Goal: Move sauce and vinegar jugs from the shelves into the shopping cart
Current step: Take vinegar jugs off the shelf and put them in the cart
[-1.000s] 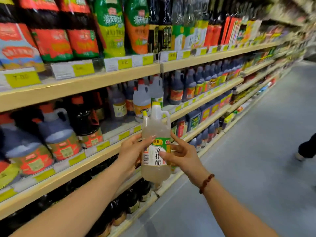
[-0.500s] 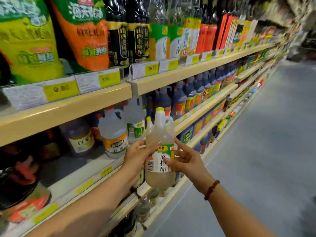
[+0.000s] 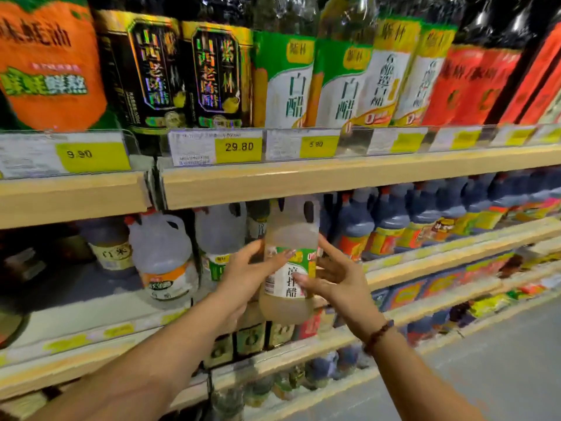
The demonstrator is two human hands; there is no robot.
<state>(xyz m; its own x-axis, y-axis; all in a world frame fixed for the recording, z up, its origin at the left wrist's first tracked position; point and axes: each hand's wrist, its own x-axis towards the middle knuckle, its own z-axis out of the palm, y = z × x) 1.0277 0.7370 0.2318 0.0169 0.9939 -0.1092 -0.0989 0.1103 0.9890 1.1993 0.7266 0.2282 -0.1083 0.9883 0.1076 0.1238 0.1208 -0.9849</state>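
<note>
Wore a beaded bracelet (image 3: 378, 335) on the right wrist. Clasped a pale vinegar jug (image 3: 287, 308) upright between both hands, just in front of the middle shelf (image 3: 425, 265). Wrapped the left hand (image 3: 243, 278) round the jug's left side, thumb raised and fingertips curled across the label. Set the right hand (image 3: 340, 284) against the right side, thumb tip on the label front, fingers splayed and loosely bent round the back. Backed close behind by white jugs (image 3: 164, 259) to the left and dark jugs (image 3: 391, 220) to the right. Topped farther up by a yellow 29.80 price tag (image 3: 239, 146) beneath green-labelled bottles (image 3: 282, 77).
</note>
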